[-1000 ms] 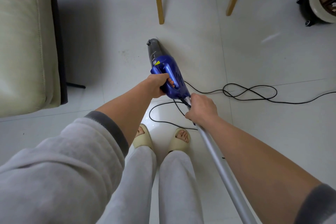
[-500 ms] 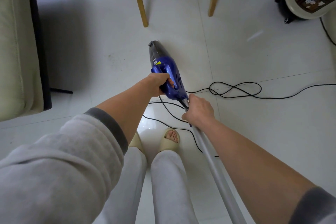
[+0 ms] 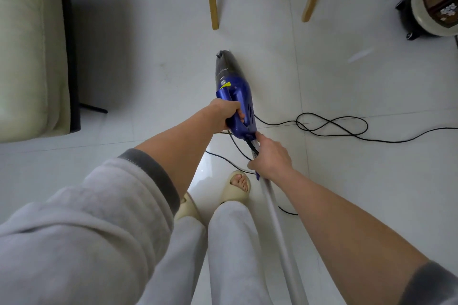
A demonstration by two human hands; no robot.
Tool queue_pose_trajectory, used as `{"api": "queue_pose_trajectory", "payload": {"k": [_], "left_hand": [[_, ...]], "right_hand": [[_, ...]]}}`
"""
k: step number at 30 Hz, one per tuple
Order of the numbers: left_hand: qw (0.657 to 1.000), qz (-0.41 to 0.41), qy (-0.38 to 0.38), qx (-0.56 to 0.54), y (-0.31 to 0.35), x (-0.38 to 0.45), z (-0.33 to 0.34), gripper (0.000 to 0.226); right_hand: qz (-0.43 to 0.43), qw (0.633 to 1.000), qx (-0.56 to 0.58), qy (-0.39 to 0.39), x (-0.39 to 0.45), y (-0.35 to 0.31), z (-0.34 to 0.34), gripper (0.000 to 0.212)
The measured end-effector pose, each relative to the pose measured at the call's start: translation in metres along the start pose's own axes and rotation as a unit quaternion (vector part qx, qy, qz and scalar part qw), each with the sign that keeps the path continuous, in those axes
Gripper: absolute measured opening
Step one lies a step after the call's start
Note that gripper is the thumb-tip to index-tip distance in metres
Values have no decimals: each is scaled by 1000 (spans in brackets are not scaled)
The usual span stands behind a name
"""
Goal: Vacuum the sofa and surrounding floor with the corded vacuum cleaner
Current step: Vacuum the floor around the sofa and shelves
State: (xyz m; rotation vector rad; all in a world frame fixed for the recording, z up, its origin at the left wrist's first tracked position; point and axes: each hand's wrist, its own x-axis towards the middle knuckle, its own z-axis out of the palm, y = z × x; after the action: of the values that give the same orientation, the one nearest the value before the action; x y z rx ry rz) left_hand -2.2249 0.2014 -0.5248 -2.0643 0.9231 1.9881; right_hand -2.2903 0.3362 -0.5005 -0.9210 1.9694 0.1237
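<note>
The glossy white tiled floor [image 3: 322,77] fills the view, with the cream upholstered sofa [image 3: 27,44] at your far left, well apart from the vacuum. Your blue-and-grey corded vacuum cleaner [image 3: 235,96] points nose-down toward the tiles ahead of your feet, its pale grey tube [image 3: 277,225] running back toward you. The thin black cord [image 3: 332,126] loops on the floor to the right. Your left hand [image 3: 226,112] grips the blue handle; your right hand [image 3: 271,156] clasps the tube's top.
</note>
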Motion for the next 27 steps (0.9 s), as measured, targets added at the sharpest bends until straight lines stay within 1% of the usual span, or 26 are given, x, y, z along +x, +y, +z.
{"api": "queue_pose_trajectory", "payload": {"k": [3, 4, 5, 6, 8, 9, 10, 12, 15, 18, 22, 27], "left_hand": [[1000, 5, 4, -6, -4, 0, -24, 18], [1000, 8, 10, -4, -7, 0, -38, 18], [1000, 5, 9, 1, -7, 1, -39, 12], [1000, 4, 16, -7, -11, 2, -56, 4], [999, -6, 26, -17, -16, 3, -74, 14], [999, -7, 24, -29, -18, 4, -87, 8], [999, -10, 22, -39, -20, 3, -94, 7], [998, -12, 20, -60, -24, 4, -108, 21], [997, -8, 21, -77, -29, 5, -126, 26], [995, -13, 19, -100, -32, 7, -140, 25], [992, -15, 19, -124, -37, 8, -159, 21], [986, -23, 29, -161, -45, 7, -186, 14]], "right_hand": [[-5, 1000, 5, 0, 0, -21, 12, 59], [-14, 1000, -2, 0, 0, -31, 18, 59], [-15, 1000, -6, 1, 0, -32, 19, 58], [-25, 1000, -12, -3, 1, -45, 26, 57], [-34, 999, -18, -7, 2, -58, 33, 57], [-41, 999, -25, -9, 2, -68, 38, 57], [-46, 998, -31, -9, 3, -74, 41, 57], [-54, 998, -41, -11, 3, -86, 46, 57], [-58, 997, -58, -14, 4, -100, 53, 56], [-55, 995, -76, -20, 5, -113, 57, 56], [-58, 993, -96, -23, 4, -129, 62, 48], [-65, 990, -117, -34, 4, -152, 72, 48]]}}
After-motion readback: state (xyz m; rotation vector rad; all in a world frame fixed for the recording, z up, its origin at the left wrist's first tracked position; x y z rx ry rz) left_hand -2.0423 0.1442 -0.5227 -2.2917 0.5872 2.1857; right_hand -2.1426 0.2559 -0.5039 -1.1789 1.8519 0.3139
